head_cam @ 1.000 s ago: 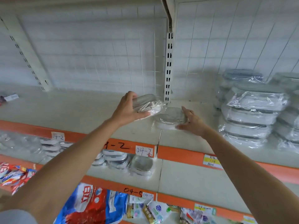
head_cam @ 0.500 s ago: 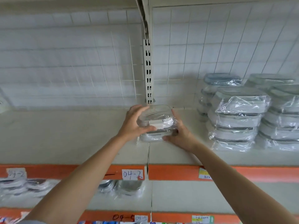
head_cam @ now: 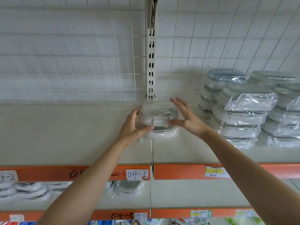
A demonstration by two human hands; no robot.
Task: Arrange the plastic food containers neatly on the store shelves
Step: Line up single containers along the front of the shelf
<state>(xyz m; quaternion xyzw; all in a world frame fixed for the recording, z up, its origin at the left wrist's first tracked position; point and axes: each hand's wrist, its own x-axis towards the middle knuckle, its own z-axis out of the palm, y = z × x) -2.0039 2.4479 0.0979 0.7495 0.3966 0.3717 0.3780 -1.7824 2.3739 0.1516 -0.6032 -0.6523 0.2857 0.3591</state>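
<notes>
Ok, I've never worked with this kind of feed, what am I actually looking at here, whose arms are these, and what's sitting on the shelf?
There is no machine. A person wears one wide-angle camera on the head, looking forward and down, so the two bare arms reaching in from below are that person's own.

The left hand curls its fingers round the upper container, a clear plastic box in wrap. It sits on top of a lower container, making a short stack on the shelf, near the slotted upright post.

The right hand is beside the stack with fingers straight and spread; whether it touches is hard to tell.

To the right stand taller stacks of wrapped containers. The orange shelf edge carries a label reading 04-2. More wrapped goods lie on the shelves below.
</notes>
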